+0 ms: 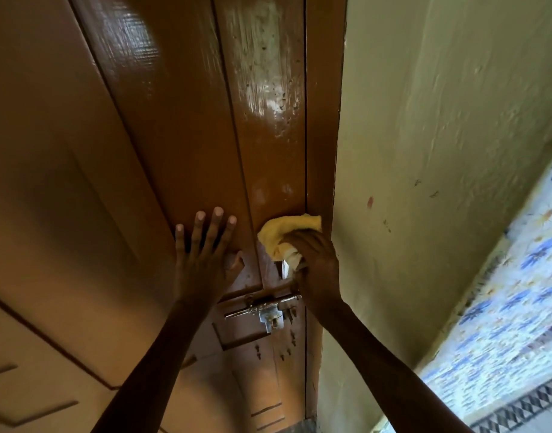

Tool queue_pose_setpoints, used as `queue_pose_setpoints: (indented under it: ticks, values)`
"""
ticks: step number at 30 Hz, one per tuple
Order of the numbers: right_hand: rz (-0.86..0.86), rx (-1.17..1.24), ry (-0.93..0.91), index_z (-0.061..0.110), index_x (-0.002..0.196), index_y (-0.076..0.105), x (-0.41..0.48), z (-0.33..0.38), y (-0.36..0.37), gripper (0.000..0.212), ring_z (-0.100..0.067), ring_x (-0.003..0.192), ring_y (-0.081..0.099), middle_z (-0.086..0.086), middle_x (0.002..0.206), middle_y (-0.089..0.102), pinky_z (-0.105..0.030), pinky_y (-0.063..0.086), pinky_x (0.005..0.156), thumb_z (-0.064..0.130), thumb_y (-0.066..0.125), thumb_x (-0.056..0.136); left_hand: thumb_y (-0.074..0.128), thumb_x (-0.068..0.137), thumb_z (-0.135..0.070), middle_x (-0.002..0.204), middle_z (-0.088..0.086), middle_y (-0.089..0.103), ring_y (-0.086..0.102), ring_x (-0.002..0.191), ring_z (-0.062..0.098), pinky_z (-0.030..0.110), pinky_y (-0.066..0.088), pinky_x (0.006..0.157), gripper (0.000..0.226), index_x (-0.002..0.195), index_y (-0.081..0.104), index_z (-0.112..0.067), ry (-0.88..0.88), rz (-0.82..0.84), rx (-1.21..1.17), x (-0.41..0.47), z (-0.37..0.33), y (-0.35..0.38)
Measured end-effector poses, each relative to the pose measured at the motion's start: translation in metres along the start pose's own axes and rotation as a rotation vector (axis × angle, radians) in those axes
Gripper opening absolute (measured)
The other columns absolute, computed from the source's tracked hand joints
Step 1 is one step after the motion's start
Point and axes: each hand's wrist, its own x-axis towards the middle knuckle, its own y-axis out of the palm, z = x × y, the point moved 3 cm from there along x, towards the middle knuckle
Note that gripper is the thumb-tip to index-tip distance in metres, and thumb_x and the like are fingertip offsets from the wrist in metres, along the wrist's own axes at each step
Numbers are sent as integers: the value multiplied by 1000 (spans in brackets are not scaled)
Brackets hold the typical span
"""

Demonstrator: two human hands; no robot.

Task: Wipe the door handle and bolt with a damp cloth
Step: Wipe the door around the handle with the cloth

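A glossy brown wooden door (174,135) fills the view. My right hand (318,264) is closed around a yellow cloth (287,229) and presses it against the door's right stile, over a metal handle (285,270) of which only a small pale part shows under the cloth. Just below, a silver sliding bolt (265,309) lies horizontally across the door, uncovered. My left hand (205,257) rests flat on the door panel to the left of the cloth, fingers spread, holding nothing.
The brown door frame (324,120) meets a pale green plastered wall (440,151) on the right. A blue-and-white patterned tiled band (502,339) runs along the wall at lower right. Small screws or studs (287,348) dot the door below the bolt.
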Motion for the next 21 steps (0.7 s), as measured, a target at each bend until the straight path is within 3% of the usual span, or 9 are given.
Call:
queue_pose_setpoints:
  ticks: [2, 6, 9, 11, 15, 16, 19, 21]
  values:
    - [43, 19, 33, 2, 107, 70, 1, 16, 11, 33, -30, 109, 62, -15, 111, 71, -45, 53, 94, 18, 51, 86, 36, 99, -55, 166, 4, -5, -3, 153, 28, 56, 1, 121, 71, 158, 14, -23, -4, 1, -5, 0, -2, -1]
    - [177, -23, -208, 2, 106, 71, 8, 18, 10, 32, -27, 111, 58, -15, 111, 71, -44, 53, 94, 15, 55, 82, 32, 99, -55, 166, 4, -6, -4, 153, 28, 57, 0, 121, 70, 158, 14, -22, -9, -10, -8, 1, -5, -1]
    - [127, 2, -18, 5, 113, 69, 4, -10, -4, 35, -25, 114, 58, -12, 117, 68, -39, 46, 101, -4, 62, 80, 42, 98, -52, 166, 5, -5, -3, 153, 29, 58, 2, 121, 72, 158, 18, -21, -21, -4, 2, 0, -3, 1]
    - [105, 10, 24, 3, 113, 69, 4, 4, 9, 31, -22, 116, 53, -15, 119, 67, -41, 46, 101, 6, 56, 85, 37, 100, -53, 166, 5, -5, -2, 153, 29, 57, 1, 121, 68, 157, 19, -21, -19, -9, 4, 1, -4, 0]
    - [220, -25, -264, 4, 103, 73, 5, 30, 21, 33, -21, 111, 48, -13, 109, 72, -42, 45, 98, 20, 51, 84, 27, 101, -57, 166, 6, -4, -1, 153, 29, 57, 0, 121, 67, 157, 21, -19, -1, -8, -10, 2, -5, -3]
    - [200, -13, -250, 4, 103, 73, 5, 22, 16, 32, -21, 111, 49, -13, 108, 72, -42, 47, 95, 18, 52, 84, 30, 100, -56, 166, 6, -3, -2, 153, 29, 57, 1, 121, 68, 157, 20, -20, 3, -8, -14, 2, -4, -2]
    - [29, 54, 19, 5, 113, 69, -6, -5, 1, 31, -24, 117, 54, -14, 119, 67, -44, 47, 99, 11, 55, 86, 42, 97, -53, 166, 4, -4, -2, 153, 28, 57, 2, 121, 71, 157, 20, -21, -21, -4, -17, 1, -3, -1]
    - [13, 48, 89, 9, 118, 65, -16, -3, 2, 34, -29, 120, 55, -12, 124, 64, -45, 46, 103, 8, 61, 85, 45, 96, -53, 166, 4, -5, -2, 153, 28, 57, 2, 121, 73, 157, 20, -21, -24, -3, -16, 0, -3, -1]
